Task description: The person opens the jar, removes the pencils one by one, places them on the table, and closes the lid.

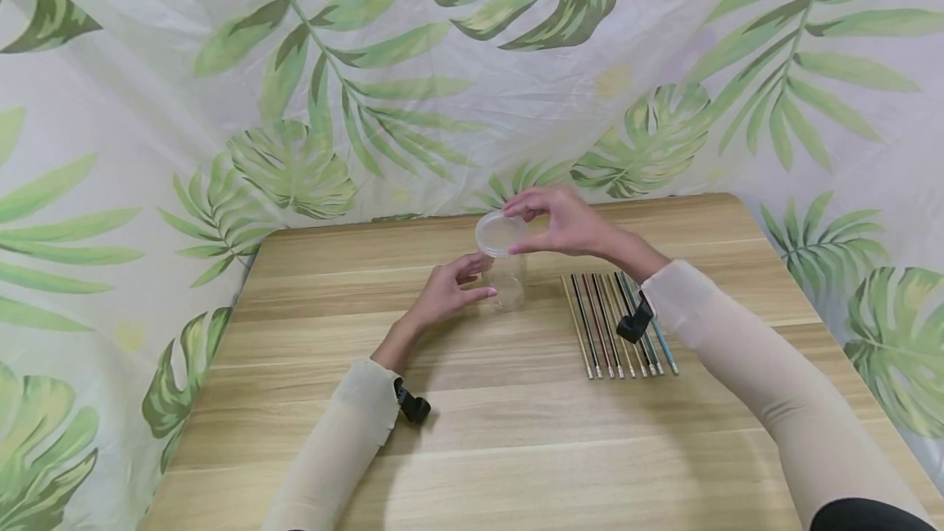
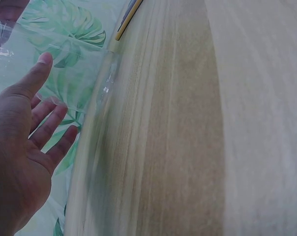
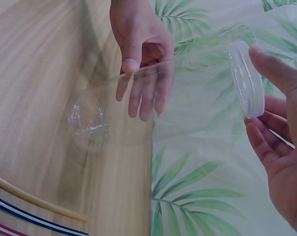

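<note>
A tall clear plastic jar (image 1: pixel 509 289) stands upright on the wooden table (image 1: pixel 472 433). Its round, whitish translucent lid (image 1: pixel 498 234) sits at the mouth. My right hand (image 1: pixel 566 224) holds the lid by its rim, thumb on one side and fingers on the other, as the right wrist view shows. Lower down, my left hand (image 1: pixel 446 292) loosely holds the jar's side. Through the clear wall in the right wrist view, the left fingers (image 3: pixel 147 96) show behind the jar, with the thumb on the near side.
Several pencils (image 1: pixel 608 326) lie side by side in a row to the right of the jar, beneath my right forearm. A leaf-patterned cloth (image 1: pixel 413 105) hangs behind the table's far edge. Black wrist cameras (image 1: pixel 415 408) are strapped at both sleeves.
</note>
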### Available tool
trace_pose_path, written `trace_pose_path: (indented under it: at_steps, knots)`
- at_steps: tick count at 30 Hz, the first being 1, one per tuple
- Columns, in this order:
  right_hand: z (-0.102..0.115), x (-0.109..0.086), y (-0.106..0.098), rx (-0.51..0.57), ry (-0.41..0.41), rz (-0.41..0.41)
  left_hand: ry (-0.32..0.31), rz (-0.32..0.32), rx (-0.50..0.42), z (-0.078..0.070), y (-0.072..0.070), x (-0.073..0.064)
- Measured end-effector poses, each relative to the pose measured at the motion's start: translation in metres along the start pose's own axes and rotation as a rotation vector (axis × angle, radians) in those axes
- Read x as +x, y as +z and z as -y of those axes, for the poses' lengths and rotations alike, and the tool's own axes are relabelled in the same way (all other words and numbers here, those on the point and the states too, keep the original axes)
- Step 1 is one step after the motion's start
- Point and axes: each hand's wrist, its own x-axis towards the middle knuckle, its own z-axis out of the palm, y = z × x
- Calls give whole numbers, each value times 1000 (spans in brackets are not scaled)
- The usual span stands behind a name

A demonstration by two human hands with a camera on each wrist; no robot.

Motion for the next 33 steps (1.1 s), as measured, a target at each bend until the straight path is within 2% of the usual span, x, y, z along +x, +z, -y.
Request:
trace_pose_path:
  at_steps: [4,9,17,20,26,33]
  knots:
    - [1,0,1,-27,1,-21,4,-3,-9,1,0,0]
    - [-1,0,-2,12,21,18,9,-1,-29,3,1,1]
    - [-15,2,-13,298,75,154,11,-5,-30,3,4,2]
    - [-19,3,-17,354,95,205,6,-9,-22,4,2,2]
    - [-21,5,-19,368,113,262,11,6,-11,4,0,1]
    - [-20,4,-17,333,103,220,11,0,3,4,-1,1]
